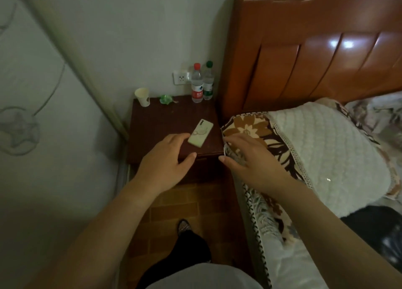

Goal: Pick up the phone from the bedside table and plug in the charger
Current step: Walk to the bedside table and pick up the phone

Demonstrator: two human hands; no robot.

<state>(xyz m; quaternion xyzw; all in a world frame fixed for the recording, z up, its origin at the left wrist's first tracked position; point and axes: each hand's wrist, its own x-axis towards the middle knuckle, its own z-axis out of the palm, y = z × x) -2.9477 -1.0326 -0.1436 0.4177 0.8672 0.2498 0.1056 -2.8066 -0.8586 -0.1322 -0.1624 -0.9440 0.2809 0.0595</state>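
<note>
A pale phone [200, 132] lies face down on the dark wooden bedside table [161, 125], near its front right corner. My left hand [167, 158] hovers over the table's front edge, fingers apart, with its fingertips just short of the phone's near end. My right hand [250, 160] is spread open over the edge of the bed, to the right of the table, and holds nothing. A white wall socket [180, 77] sits on the wall behind the table. I see no charger or cable.
Two water bottles [202, 84], a paper cup [142, 96] and a crumpled green wrapper [166, 99] stand along the table's back edge. A wooden headboard [315, 49] and a bed with a white pillow [326, 149] fill the right side. A wall is close on the left.
</note>
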